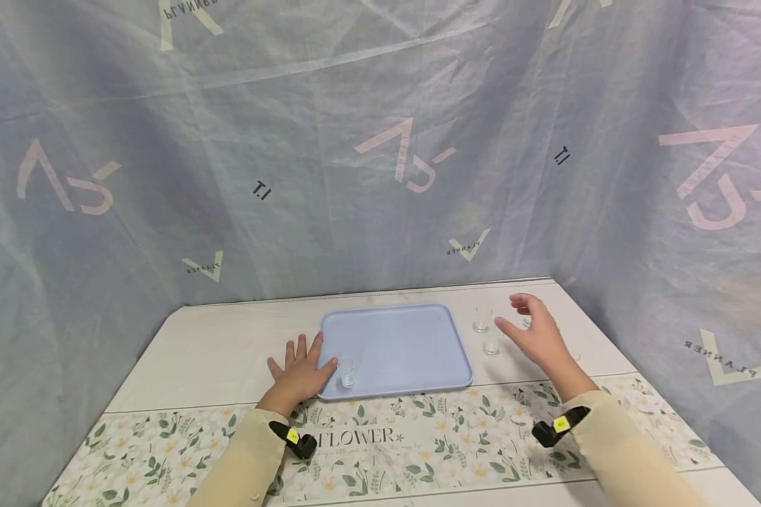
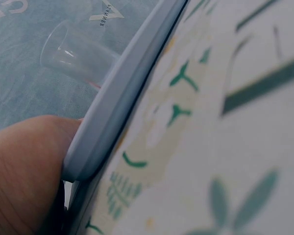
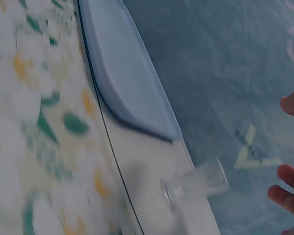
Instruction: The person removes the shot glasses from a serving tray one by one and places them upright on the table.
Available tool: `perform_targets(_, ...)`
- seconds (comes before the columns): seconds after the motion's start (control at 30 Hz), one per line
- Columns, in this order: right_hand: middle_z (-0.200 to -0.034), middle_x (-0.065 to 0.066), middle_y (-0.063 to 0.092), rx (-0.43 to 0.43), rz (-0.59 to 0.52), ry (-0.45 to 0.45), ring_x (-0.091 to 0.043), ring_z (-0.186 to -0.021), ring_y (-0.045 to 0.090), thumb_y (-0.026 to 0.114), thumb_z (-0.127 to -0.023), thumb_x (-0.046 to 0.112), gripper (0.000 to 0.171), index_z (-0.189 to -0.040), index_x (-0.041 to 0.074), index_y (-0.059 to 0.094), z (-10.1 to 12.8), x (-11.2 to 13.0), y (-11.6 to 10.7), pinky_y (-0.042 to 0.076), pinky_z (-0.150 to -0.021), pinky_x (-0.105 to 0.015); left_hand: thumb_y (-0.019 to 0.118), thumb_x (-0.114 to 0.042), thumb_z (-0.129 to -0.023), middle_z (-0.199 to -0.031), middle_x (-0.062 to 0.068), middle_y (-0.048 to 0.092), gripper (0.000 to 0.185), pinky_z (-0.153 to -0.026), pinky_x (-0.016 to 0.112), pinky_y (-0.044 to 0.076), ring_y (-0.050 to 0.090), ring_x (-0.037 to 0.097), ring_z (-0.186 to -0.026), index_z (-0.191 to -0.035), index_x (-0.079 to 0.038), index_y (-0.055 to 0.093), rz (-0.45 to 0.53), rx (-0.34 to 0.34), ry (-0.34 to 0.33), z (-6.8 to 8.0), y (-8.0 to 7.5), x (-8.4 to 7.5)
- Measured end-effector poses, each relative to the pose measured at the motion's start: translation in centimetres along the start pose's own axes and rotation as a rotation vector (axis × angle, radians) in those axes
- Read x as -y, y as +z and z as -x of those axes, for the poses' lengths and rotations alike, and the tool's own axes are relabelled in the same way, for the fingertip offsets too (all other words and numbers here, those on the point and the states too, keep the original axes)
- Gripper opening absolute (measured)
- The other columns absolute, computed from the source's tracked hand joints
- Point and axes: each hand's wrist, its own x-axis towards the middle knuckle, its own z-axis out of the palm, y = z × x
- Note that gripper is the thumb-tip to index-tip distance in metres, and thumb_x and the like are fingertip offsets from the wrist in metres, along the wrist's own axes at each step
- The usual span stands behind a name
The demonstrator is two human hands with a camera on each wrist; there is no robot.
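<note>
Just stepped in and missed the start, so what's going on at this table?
A person sits at a white table with a pale blue plastic tray. The left hand lies flat against the tray's near-left corner, beside one small clear glass standing on the tray. The right hand, fingers relaxed, hovers by two more small clear glasses standing right of the tray, holding nothing.

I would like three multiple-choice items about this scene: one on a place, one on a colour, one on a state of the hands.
1. Where is the glass nearest the left hand?
A. on the tray
B. on the floral mat
C. in the right hand

2. What colour is the tray?
A. red
B. light blue
C. black

3. How is the right hand?
A. gripping a glass
B. open, holding nothing
C. flat on the tray

Answers: 1 A, it stands inside the tray's near left corner. 2 B, the head view shows pale blue. 3 B, its fingers are spread near the glasses beside the tray.
</note>
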Motion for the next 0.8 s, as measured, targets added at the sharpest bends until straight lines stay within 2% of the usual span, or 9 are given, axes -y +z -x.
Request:
perform_targets(0.23,-0.135,-0.026,0.054,0.064,-0.084,-0.025,-0.044,-0.128,0.049,0.074,-0.094,0.024,0.058,-0.139,-0.003,0.048,-1.1,2.5,4.3,0.038,-0.107,-0.06,0.038,-0.066,-0.1,-0.168,0.023,0.002,0.083,-0.107,0.075,-0.019,-0.01,0.045,-0.152,-0.164,-0.018,0.015,0.013,-0.018,0.004,0.7,-0.7,-0.8)
perform_targets(0.33,-0.134,-0.025,0.056,0.083,-0.117,-0.041,-0.043,-0.126,0.051,0.075,-0.092,0.022,0.058,-0.138,-0.002,0.049,-1.4,3.6,6.1,0.038,-0.107,-0.06,0.037,-0.064,-0.101,-0.169,0.02,-0.001,0.082,-0.108,0.073,-0.018,-0.011,0.043,-0.153,-0.165,-0.02,0.011,-0.011,0.0,-0.012,0.8,-0.8,-0.9)
perform_targets(0.6,-0.131,-0.021,0.06,0.168,-0.197,-0.089,-0.04,-0.124,0.055,0.077,-0.089,0.024,0.058,-0.136,0.0,0.052,-1.2,6.0,10.5,0.039,-0.108,-0.058,0.041,-0.062,-0.101,-0.168,0.022,0.0,0.082,-0.108,0.074,-0.018,-0.01,0.045,-0.153,-0.165,-0.018,0.013,-0.005,-0.018,-0.006,0.2,-0.3,-0.4)
perform_targets(0.8,-0.129,-0.02,0.06,0.232,-0.264,-0.135,-0.039,-0.121,0.057,0.078,-0.089,0.021,0.057,-0.136,0.0,0.053,-0.7,7.6,13.3,0.042,-0.105,-0.058,0.038,-0.064,-0.101,-0.168,0.02,-0.005,0.083,-0.106,0.073,-0.021,-0.014,0.043,-0.152,-0.165,-0.021,0.008,-0.008,-0.003,-0.004,-0.3,0.1,0.1)
